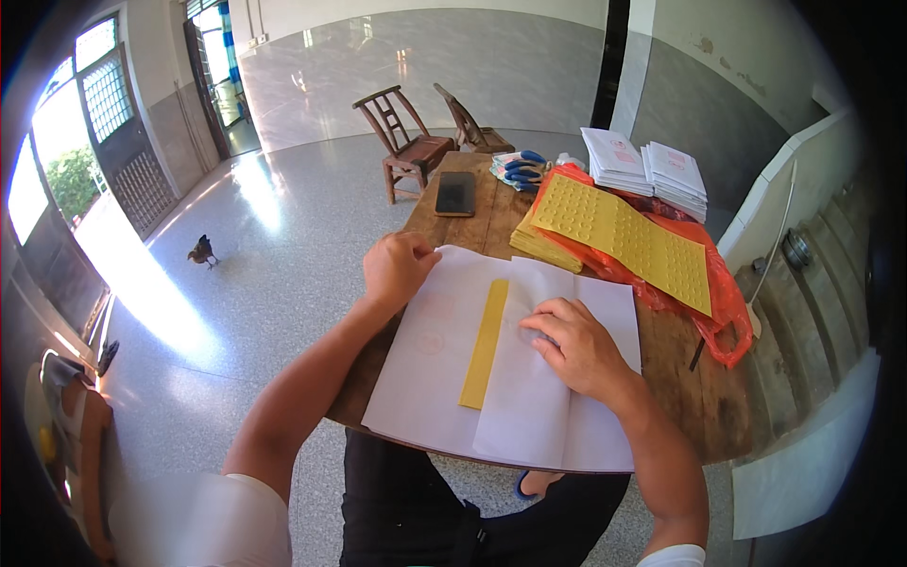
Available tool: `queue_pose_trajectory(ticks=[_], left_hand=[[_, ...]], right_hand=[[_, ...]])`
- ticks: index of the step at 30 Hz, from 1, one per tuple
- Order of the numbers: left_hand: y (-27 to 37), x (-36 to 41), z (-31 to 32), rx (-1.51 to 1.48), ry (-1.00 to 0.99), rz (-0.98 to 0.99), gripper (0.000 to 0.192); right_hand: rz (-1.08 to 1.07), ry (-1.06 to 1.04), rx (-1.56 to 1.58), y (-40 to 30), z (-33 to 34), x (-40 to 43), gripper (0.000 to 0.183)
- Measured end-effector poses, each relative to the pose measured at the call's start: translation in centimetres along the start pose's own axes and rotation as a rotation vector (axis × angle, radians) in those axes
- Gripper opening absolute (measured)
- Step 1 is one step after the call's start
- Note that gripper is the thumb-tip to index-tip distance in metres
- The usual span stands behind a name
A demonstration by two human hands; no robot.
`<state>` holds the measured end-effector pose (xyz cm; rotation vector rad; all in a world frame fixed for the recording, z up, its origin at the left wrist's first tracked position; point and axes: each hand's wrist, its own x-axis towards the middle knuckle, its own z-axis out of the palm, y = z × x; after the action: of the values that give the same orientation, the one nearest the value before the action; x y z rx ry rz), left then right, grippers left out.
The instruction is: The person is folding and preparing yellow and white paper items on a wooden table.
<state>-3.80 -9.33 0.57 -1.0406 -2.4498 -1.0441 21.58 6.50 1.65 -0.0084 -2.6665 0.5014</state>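
Note:
A large white paper sheet (425, 383) lies on the wooden table (680, 397), with faint pink printing showing through. Its right part is folded over as a flap (521, 418). Along the flap's left edge shows a strip of yellow paper (485, 347); whether more of it continues underneath is hidden. My left hand (398, 268) is at the sheet's far left corner, thumb and bent fingers pinched on the edge. On the flap rests my right hand (577, 347), its fingers curled and the thumb near them. I cannot tell whether anything small is between those fingertips.
A yellow sheet with raised round bumps (623, 237) lies on a red plastic bag (723, 333) above more yellow sheets (542, 244). Behind are stacks of folded white papers (616, 163), blue-coated gloves (524, 170) and a phone (455, 194). Wooden chairs (411, 145) and a chicken (203, 251) are beyond.

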Motion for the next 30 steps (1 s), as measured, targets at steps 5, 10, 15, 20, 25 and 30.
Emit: queue_pose_trajectory(ticks=[5, 10, 15, 20, 25, 30], left_hand=[[-0.1, 0.7, -0.4, -0.105, -0.065, -0.109, 0.027], [0.7, 1.2, -3.7, -0.283, -0.359, -0.263, 0.052], [0.9, -0.6, -4.6, -0.278, -0.461, -0.15, 0.051], [1.5, -2.1, -6.4, -0.396, -0.668, -0.361, 0.025], [2.7, -1.7, -7.1, -0.511, -0.782, -0.44, 0.024], [5.2, -1.5, -5.8, -0.855, -0.779, -0.325, 0.025]], right_hand=[[-0.012, 0.001, -0.004, -0.2, 0.0, 0.1, 0.024], [0.006, -0.016, 0.005, -0.2, -0.2, 0.1, 0.023], [-0.007, 0.003, -0.011, 0.1, 0.0, 0.0, 0.023], [-0.009, 0.004, -0.024, 0.0, 0.0, 0.0, 0.023], [-0.006, -0.002, -0.024, 0.1, 0.1, 0.1, 0.023], [-0.012, -0.003, -0.036, 0.1, 0.1, 0.1, 0.023]])
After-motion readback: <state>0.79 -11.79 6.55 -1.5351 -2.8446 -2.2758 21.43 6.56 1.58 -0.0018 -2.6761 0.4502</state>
